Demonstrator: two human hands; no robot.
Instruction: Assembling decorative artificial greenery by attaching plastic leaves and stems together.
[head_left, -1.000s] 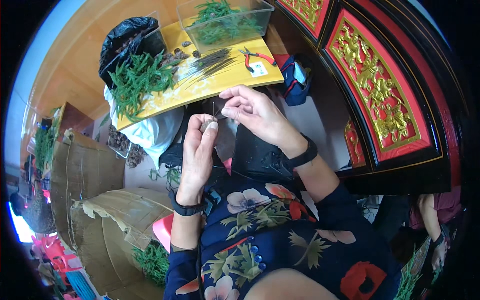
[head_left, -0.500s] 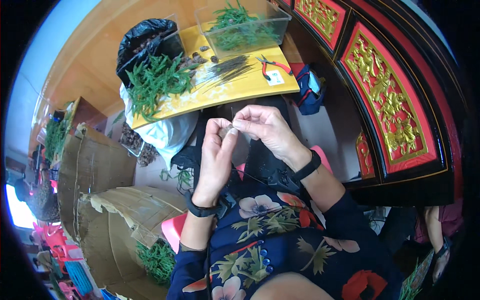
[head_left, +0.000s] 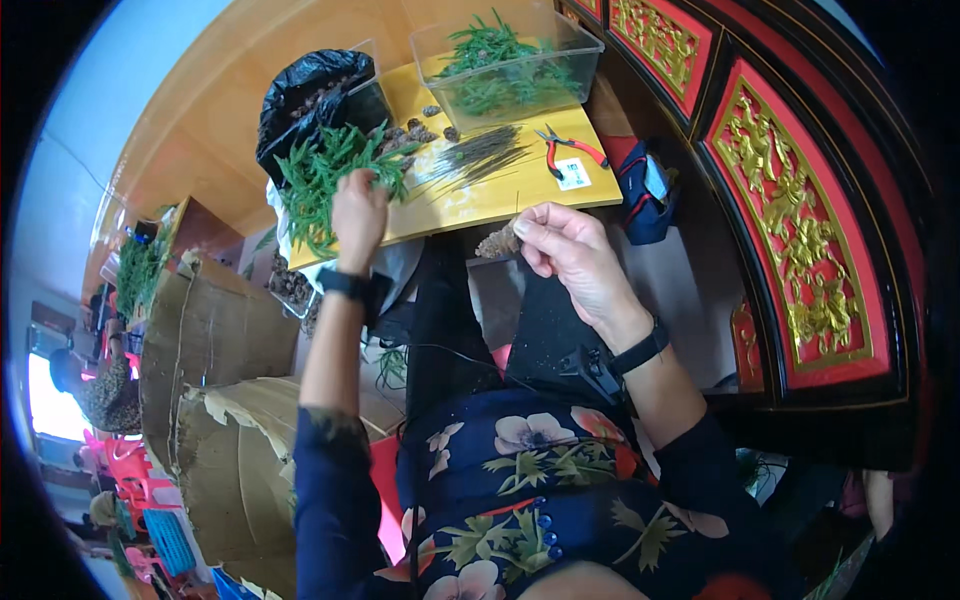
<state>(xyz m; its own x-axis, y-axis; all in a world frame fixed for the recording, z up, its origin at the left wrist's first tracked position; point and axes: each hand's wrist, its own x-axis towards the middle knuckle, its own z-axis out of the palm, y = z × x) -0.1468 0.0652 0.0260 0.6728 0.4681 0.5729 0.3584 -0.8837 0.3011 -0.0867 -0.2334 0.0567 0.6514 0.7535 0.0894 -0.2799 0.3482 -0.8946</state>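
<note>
My right hand [head_left: 572,258] is closed in a pinch on a brown pine cone [head_left: 499,241], held just off the table's front edge. A thin dark wire stands up from the cone near my fingertips. Over the table's left side, my left hand [head_left: 358,222] reaches with bent fingers into a pile of green artificial sprigs [head_left: 306,185]. Its fingertips are blurred and partly hidden, so whether they grip a sprig does not show. A bundle of dark wires [head_left: 484,152] and red-handled pliers [head_left: 553,152] lie on the yellow table [head_left: 465,212].
A black bag [head_left: 296,82] of pine cones stands at the back left, with loose cones [head_left: 408,135] beside it. Behind the wires is a clear tub [head_left: 590,72] of green sprigs. Torn cardboard [head_left: 225,320] is on my left; a carved red and gold panel [head_left: 800,235] borders the right.
My hands were together in front of the table. The left one has parted and moved to the green pile; the right one now holds the pine cone alone. The view has shifted slightly.
</note>
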